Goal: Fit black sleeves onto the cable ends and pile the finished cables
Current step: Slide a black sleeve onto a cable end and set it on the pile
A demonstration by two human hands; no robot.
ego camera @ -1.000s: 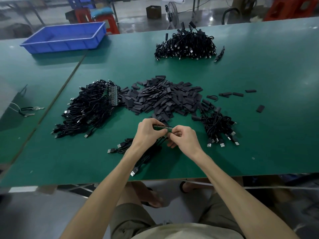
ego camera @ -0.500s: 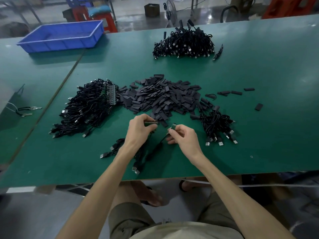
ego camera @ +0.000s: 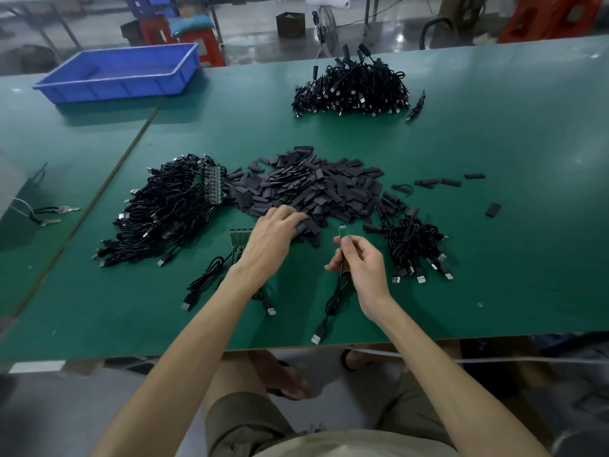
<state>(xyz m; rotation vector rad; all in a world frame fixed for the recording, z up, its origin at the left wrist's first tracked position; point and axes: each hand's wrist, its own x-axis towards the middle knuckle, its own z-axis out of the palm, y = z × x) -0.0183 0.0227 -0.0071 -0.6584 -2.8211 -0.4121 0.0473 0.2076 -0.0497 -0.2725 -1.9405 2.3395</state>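
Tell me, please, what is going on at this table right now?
A person is seated at the green table, fitting sleeves onto cables. The right hand pinches one cable just below its bare green end, held upright with no sleeve on it yet. The left hand stretches over the near edge of the sleeve heap, fingers straight, holding nothing visible. A pile of cables lies to the left, and another pile at the far side.

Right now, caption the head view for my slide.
Left hand touches the sleeve pile while right hand pinches a cable below its bare green board.
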